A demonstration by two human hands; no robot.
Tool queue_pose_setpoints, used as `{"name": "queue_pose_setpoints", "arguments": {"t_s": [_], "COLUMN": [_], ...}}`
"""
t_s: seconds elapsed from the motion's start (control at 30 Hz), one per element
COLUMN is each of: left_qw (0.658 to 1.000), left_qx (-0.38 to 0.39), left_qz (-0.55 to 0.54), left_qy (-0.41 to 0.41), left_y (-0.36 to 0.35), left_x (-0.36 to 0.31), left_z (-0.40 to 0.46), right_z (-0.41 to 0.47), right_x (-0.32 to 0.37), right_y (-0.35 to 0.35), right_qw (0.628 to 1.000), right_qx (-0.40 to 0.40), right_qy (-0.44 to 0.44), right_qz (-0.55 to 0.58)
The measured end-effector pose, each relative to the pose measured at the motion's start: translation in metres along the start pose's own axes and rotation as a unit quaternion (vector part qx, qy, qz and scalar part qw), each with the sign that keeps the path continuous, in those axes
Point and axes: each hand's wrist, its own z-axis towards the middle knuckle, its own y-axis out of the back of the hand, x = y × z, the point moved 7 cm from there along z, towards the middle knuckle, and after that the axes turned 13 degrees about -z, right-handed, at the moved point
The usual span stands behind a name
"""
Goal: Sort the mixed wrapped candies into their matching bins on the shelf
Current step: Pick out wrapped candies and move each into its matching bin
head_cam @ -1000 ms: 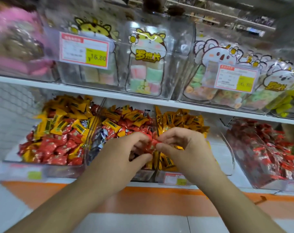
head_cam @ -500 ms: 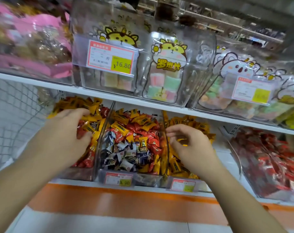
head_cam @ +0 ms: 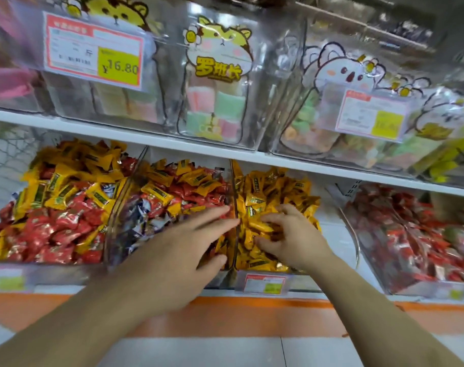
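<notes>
The lower shelf (head_cam: 252,157) is seen from above, and four clear bins are lined up along it. The left bin (head_cam: 53,207) is heaped with red and yellow wrapped candies mixed together. The middle bin (head_cam: 172,197) is mixed too: yellow and red on top, silver-blue wrappers toward the front. The yellow bin (head_cam: 275,192) just to its right is filled almost wholly with yellow candies, and well to the right a red bin (head_cam: 416,234) is packed with red ones.

The left hand (head_cam: 177,250) is stretched flat over the front of the middle bin, fingers (head_cam: 215,213) straight and spread wide, tips right at the divider (head_cam: 234,207) between the two bins; nothing is gripped. The right hand (head_cam: 291,237) is pressed down into the yellow pile, fingers (head_cam: 268,221) curled among the wrappers. Whether a candy is actually pinched there cannot be told, since the wrappers hide the fingertips.

The step in hand looks to be a pass between middle bin and yellow bin: strays are being picked out or dropped in. Plenty of sorting is judged to remain. Next, one yellow piece near the divider would need to be pinched cleanly from the red ones around it and carried over the wall
</notes>
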Motion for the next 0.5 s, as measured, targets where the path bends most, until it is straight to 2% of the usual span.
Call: {"name": "queue_pose_setpoints", "arguments": {"t_s": [0.2, 0.33, 0.5], "left_qw": [0.999, 0.999, 0.999], "left_qx": [0.026, 0.040, 0.043], "left_qz": [0.014, 0.018, 0.011], "left_qy": [-0.014, -0.013, -0.009], "left_y": [-0.020, -0.024, -0.024], "left_x": [-0.004, -0.002, 0.000], "left_z": [0.007, 0.007, 0.006], "right_z": [-0.007, -0.014, -0.020], "right_x": [-0.039, -0.062, -0.064], "right_y": [0.006, 0.018, 0.031], "right_qw": [0.996, 0.984, 0.976], "right_qx": [-0.061, -0.092, -0.119], "right_qy": [-0.028, -0.105, -0.134], "right_qz": [0.056, 0.108, 0.125]}}
